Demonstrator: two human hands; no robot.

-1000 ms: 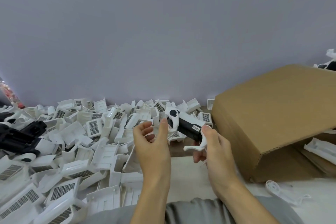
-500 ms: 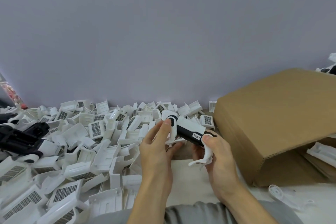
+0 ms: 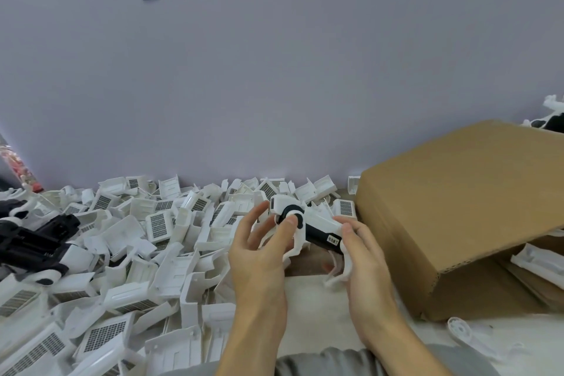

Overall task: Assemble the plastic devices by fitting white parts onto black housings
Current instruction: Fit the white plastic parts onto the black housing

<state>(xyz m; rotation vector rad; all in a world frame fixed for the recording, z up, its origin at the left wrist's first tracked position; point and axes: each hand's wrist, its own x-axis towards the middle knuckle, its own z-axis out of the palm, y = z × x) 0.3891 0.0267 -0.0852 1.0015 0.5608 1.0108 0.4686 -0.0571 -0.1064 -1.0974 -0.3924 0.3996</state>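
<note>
I hold one black-and-white device point(image 3: 308, 224) in mid-air above the table, between both hands. It has a black housing with a small label, a round black-and-white end and white parts fitted on it. My right hand point(image 3: 364, 256) grips its right end, thumb on top near the label, a white curved piece sticking out below the palm. My left hand point(image 3: 259, 249) touches the round end with its thumb, the other fingers spread loosely behind. A big heap of loose white parts point(image 3: 158, 232) with grid patches covers the table to the left.
Black housings point(image 3: 33, 241) lie at the far left among the white parts. A large cardboard box point(image 3: 464, 210) lies on its side at the right, with white pieces inside its opening point(image 3: 540, 262). A flat white piece point(image 3: 464, 330) lies in front of it. The wall stands close behind.
My left thumb has slid onto the round end of the device and the fingers have spread. The device has tilted slightly. My head has tipped up, showing more wall.
</note>
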